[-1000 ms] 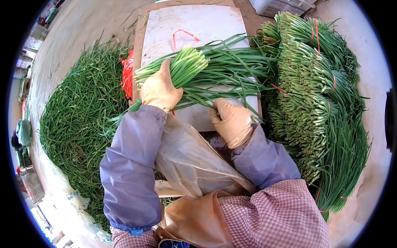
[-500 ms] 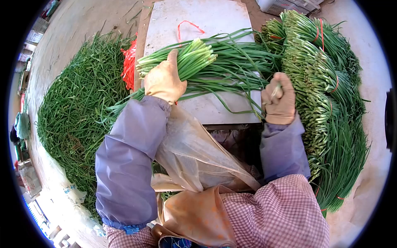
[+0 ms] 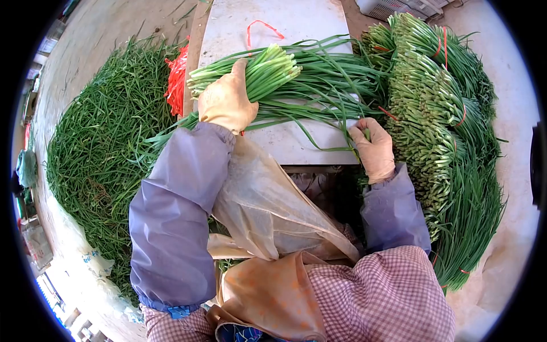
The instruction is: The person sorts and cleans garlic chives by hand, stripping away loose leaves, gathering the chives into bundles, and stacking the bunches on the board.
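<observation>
Since the earlier frame, the right hand (image 3: 373, 149) has shifted down and inward to the near right corner of the white board (image 3: 276, 142), finger and thumb pinched together on a thin green piece (image 3: 366, 134), mostly covered. Farther off to its left, the left hand (image 3: 229, 104) is clamped around the stem end of the garlic chives (image 3: 313, 73). These lie across the board, long axis running left to right: pale stems left, leaves right, so the right hand is nearer the leaves. Tied chive bundles (image 3: 430, 114) stand stacked rightward; beyond the chives lies a red strip (image 3: 263, 23).
</observation>
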Demonstrator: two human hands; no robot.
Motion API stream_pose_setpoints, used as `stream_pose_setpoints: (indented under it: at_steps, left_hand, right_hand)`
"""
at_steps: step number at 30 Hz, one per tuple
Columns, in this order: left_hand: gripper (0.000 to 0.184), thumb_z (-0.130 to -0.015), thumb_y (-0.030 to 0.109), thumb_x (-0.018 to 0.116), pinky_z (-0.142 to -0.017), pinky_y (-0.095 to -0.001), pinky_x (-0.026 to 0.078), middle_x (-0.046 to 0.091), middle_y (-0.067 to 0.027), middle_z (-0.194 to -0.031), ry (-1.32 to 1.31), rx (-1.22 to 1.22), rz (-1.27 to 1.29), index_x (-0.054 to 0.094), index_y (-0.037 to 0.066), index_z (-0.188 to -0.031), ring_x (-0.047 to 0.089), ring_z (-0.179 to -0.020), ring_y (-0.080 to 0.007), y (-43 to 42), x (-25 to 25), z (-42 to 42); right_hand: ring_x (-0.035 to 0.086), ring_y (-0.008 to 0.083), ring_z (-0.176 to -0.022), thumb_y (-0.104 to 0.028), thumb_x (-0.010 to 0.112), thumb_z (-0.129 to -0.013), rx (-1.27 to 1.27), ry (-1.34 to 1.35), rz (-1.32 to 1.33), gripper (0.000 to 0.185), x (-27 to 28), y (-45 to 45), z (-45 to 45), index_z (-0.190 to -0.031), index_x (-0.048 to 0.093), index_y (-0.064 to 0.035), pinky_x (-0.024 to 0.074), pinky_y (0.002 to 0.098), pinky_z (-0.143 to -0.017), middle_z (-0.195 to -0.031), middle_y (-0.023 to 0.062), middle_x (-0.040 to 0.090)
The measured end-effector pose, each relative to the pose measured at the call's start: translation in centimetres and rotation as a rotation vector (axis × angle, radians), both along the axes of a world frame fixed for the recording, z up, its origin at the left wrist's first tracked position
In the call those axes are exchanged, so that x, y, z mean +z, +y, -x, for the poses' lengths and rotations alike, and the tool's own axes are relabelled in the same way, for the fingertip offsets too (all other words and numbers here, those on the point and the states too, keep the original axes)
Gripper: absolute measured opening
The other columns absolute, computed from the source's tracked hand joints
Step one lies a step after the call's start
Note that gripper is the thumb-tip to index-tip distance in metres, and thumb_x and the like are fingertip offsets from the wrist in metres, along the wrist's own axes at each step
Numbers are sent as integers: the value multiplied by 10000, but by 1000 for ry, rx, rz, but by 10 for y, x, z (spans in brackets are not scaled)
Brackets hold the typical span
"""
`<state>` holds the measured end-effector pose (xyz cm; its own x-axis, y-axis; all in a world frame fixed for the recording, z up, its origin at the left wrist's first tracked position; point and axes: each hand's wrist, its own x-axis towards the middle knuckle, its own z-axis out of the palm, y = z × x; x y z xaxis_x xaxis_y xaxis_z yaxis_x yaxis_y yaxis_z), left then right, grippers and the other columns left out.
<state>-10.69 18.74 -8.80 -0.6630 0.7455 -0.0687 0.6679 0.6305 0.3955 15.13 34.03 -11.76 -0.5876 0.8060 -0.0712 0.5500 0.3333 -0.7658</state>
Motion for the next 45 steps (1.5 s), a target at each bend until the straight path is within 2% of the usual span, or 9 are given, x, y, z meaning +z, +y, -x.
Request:
stream_pose_setpoints:
  at_steps: [6,13,16,25,32,37,42,43,45]
  left_hand:
    - [692,-691,194,698,-827,-461,507,668,-211,-988,13,6,4,447,69,-1323,644,-943,-385,0,1,-1]
    - [657,-681,192,700,-818,-468,508,663,-226,-985,-11,-2,20,471,46,-1279,642,-935,-395,1,0,0]
    - [628,-678,187,701,-819,-469,508,663,-233,-982,-15,5,29,489,40,-1251,642,-940,-396,2,3,1]
    - [652,-675,183,696,-840,-463,507,667,-232,-976,-25,11,45,484,46,-1276,644,-952,-388,3,4,0]
    - [753,-656,189,714,-915,-424,487,650,-240,-1079,-108,62,40,448,51,-1347,622,-1043,-369,-3,18,6]
    - [727,-656,152,756,-904,-333,492,650,-188,-1089,-219,65,-258,473,9,-1311,645,-998,-260,-39,47,17]
    - [613,-690,93,755,-792,-364,548,665,-146,-1027,-298,214,-550,512,-25,-1240,663,-914,-233,-134,121,14]
    - [665,-680,114,759,-771,-332,535,659,-125,-1026,-316,283,-598,493,-24,-1274,648,-877,-200,-158,136,8]
    - [790,-654,154,762,-708,-284,522,642,-90,-1003,-324,345,-768,429,-24,-1348,618,-792,-158,-199,155,-5]
  right_hand:
    - [485,90,-628,-154,700,-848,-67,167,173,227,-27,8,31,-986,649,19,428,251,-580,-693,27,589]
    - [354,17,-468,-87,671,-864,-221,376,595,68,6,28,14,-864,666,-19,240,207,-433,-583,-76,487]
    - [346,35,-438,-103,645,-891,-248,748,718,84,13,26,15,-852,657,-29,236,216,-412,-530,-65,436]
    - [335,80,-470,-302,521,-994,-235,902,1084,220,16,44,-4,-939,551,-91,269,232,-429,-701,13,504]
    - [321,61,-440,-293,563,-975,-40,650,982,224,25,33,-1,-1020,576,-74,233,229,-384,-657,-22,498]
    - [306,64,-430,-204,569,-955,-375,889,875,170,32,28,26,-1070,580,-79,233,232,-391,-661,-39,484]
    - [395,97,-512,-203,538,-970,57,1111,946,200,50,-20,134,-799,553,-99,315,264,-449,-716,-13,499]
    - [475,125,-564,-193,552,-958,452,829,424,170,36,-49,167,-822,573,-93,393,285,-494,-719,-4,532]
    - [533,311,-1203,-284,648,-871,1048,387,298,545,69,-130,178,-1313,507,1,425,373,-1020,-1242,226,572]
